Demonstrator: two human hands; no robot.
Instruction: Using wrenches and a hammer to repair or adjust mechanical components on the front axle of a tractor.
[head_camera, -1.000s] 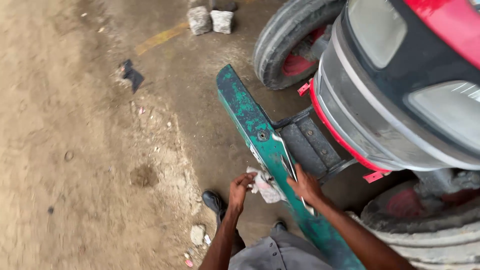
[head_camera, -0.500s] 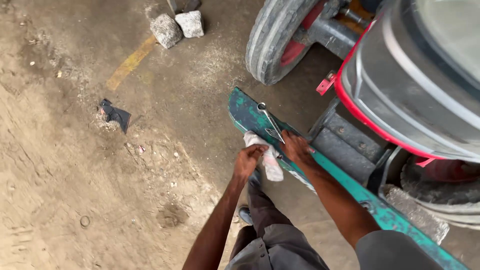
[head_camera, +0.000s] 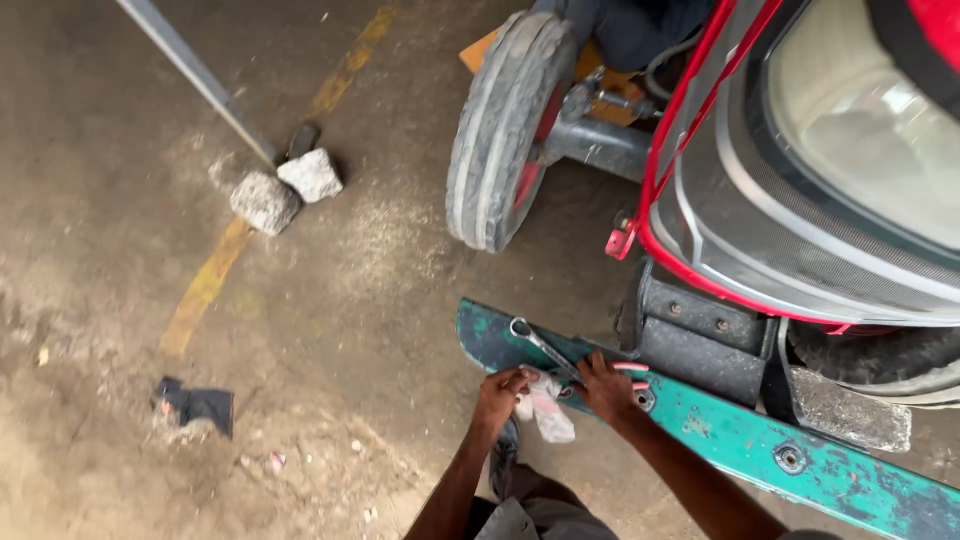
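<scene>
Two hands meet low in the centre of the frame on the teal metal bar (head_camera: 740, 440), which runs from centre-left down to the lower right corner. The right hand (head_camera: 607, 388) has its fingers closed around the lower end of a ring spanner (head_camera: 545, 350); the tool's long axis slants up and to the left, with its ring end resting on the bar's rounded tip. The left hand (head_camera: 499, 395) sits just left of it, fingers pinching a crumpled white rag (head_camera: 545, 410) that hangs below the spanner shaft. Beyond them, the tractor's front wheel (head_camera: 505, 130) stands upper centre, two stones (head_camera: 285, 190) upper left. Compared with half a second ago, the view has swung so the bar lies lower, and the spanner is gripped rather than lying loose.
</scene>
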